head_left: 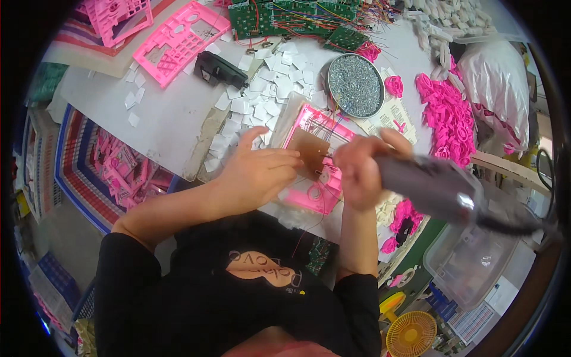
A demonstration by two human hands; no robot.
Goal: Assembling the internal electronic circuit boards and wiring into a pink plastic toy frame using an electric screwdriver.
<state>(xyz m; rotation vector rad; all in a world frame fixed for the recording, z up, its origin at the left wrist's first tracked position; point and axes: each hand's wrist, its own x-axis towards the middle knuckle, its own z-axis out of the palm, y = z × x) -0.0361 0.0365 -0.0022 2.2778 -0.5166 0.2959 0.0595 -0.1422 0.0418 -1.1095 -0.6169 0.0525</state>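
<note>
Brown board point(310, 149) is lying mid-frame, the loosely spread left hand point(257, 174) touching its left edge. The right hand point(361, 169) is gripping a dark tool point(431, 187).

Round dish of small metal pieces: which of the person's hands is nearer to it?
Right. The right hand is below the round dish in the picture; the left hand is farther off, down and leftward.

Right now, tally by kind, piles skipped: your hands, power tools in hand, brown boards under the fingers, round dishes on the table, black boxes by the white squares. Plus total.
Hands (left hand, right hand): 2
Power tool: 1
Brown board: 1
Round dish: 1
Black box: 1
Total: 6
</note>
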